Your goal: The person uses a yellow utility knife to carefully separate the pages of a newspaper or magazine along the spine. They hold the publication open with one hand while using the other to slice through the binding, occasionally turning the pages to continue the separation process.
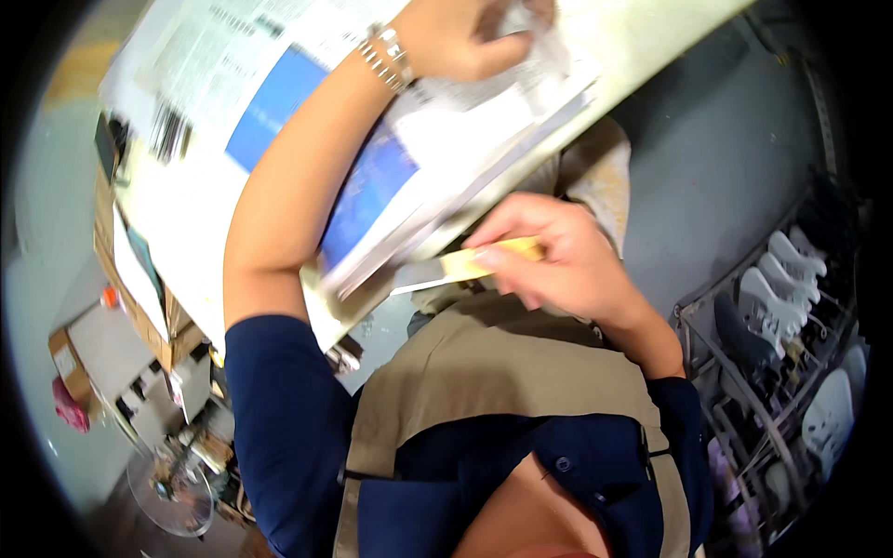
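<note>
Head view: newspaper [200, 60] lies already spread, upper left; what remains I can't tell. Left hand [488, 45], top centre, grip unclear; right hand [563, 260], mid-frame, clasps a yellow-handled tool [458, 265].

Over to the right, a rack [758, 432] holds pale, curved pieces [767, 302]; off left, a pink bundle [70, 406] sits beside a brown box [82, 377]

My yellow handle [462, 264] looks smooth plastic, its blade [420, 276] metal; my bracelet [377, 65] is shiny metal, my apron [521, 363] matt cloth, the newspaper [212, 58] matt paper.
</note>
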Motion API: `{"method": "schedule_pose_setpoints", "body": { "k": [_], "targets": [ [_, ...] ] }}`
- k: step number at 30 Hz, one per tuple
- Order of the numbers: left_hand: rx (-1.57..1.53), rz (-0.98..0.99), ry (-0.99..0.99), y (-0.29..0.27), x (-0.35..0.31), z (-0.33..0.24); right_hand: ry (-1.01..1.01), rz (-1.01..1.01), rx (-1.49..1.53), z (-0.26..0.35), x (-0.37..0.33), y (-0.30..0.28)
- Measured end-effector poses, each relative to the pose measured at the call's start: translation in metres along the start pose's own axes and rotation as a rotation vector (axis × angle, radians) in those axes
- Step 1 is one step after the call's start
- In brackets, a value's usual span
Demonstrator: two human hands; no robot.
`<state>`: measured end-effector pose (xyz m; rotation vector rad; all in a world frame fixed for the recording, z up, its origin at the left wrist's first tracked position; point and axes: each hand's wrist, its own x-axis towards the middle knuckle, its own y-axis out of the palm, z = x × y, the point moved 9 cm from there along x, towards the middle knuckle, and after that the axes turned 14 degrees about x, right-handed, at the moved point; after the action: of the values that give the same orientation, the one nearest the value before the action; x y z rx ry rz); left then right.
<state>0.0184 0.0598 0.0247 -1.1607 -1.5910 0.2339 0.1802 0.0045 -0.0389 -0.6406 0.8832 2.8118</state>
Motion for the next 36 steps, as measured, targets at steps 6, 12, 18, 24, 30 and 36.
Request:
{"method": "schedule_pose_setpoints", "body": {
  "k": [6,12,18,24,30,36],
  "targets": [
    [0.134,0.323,0.047,0.016,0.013,-0.02,-0.524,-0.587,0.005,0.071,-0.06,-0.116],
    [0.18,0.352,-0.007,0.024,0.007,-0.018,-0.627,-0.725,-0.171,0.1,-0.056,-0.132],
    [0.175,0.343,0.001,0.025,0.006,-0.018,-0.592,-0.771,-0.295,0.107,-0.049,-0.134],
    [0.155,0.356,-0.006,0.027,0.008,-0.018,-0.576,-0.707,-0.381,0.111,-0.047,-0.126],
    [0.158,0.272,0.027,0.02,0.01,-0.022,-0.661,-0.602,-0.388,0.109,-0.047,-0.118],
    [0.12,0.272,-0.148,0.019,0.007,-0.014,-0.622,-0.767,-0.276,0.108,-0.05,-0.143]
  ]
}}
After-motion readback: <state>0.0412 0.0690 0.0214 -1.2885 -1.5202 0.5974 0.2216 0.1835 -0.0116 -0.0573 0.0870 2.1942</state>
